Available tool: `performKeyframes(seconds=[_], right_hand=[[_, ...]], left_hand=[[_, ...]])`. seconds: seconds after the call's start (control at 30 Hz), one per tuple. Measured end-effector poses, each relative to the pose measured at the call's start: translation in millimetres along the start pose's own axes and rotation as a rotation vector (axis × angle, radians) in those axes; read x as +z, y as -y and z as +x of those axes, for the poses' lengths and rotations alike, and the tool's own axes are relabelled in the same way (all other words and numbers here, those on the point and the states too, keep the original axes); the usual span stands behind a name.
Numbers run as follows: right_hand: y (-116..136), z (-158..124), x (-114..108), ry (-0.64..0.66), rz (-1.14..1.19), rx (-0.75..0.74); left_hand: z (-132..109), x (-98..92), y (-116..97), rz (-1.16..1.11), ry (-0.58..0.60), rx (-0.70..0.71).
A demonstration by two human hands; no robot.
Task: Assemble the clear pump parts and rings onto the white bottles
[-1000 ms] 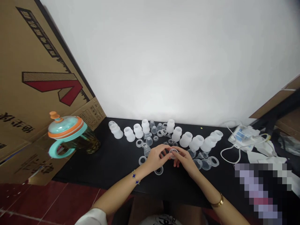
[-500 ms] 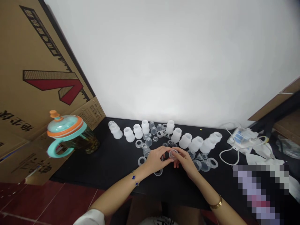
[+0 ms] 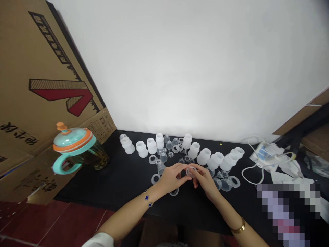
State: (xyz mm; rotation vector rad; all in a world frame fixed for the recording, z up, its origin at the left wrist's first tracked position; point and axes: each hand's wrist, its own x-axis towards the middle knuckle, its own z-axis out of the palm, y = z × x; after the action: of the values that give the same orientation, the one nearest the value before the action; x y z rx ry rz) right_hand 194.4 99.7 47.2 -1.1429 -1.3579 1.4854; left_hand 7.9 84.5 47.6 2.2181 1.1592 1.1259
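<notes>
Both of my hands meet over the black table, pinching a small translucent bottle collar ring (image 3: 191,171) between them. My left hand (image 3: 170,178) grips its left side with thumb and fingertips. On the other side, the fingers of my right hand (image 3: 206,181) close on the same ring and partly cover it. Whether a nipple sits inside the ring I cannot tell. White baby bottle bodies (image 3: 204,156) without caps stand in an arc behind my hands. Loose clear caps (image 3: 163,157), a flat ring (image 3: 155,178) and dome covers (image 3: 226,185) lie around them.
A large teal-lidded jug (image 3: 74,145) holding dark liquid stands at the left beside a cardboard box (image 3: 48,113). At the right lie a white cable (image 3: 253,181) and crumpled plastic packaging (image 3: 282,164). A white wall (image 3: 192,68) rises behind the black table (image 3: 123,178).
My hands stay together on the ring, which looks slightly tilted compared with before. The whole view has shifted a little; the bottles and parts lie in the same arrangement.
</notes>
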Motion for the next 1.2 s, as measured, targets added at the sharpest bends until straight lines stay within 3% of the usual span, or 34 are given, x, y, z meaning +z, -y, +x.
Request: performKeyframes(seconds=[1.2], right_hand=[[-1.3,-5.4,1.0,-0.022,-0.083,-0.088]], left_hand=[[-0.9,2.1,-0.2,0.015,-0.042,0.059]])
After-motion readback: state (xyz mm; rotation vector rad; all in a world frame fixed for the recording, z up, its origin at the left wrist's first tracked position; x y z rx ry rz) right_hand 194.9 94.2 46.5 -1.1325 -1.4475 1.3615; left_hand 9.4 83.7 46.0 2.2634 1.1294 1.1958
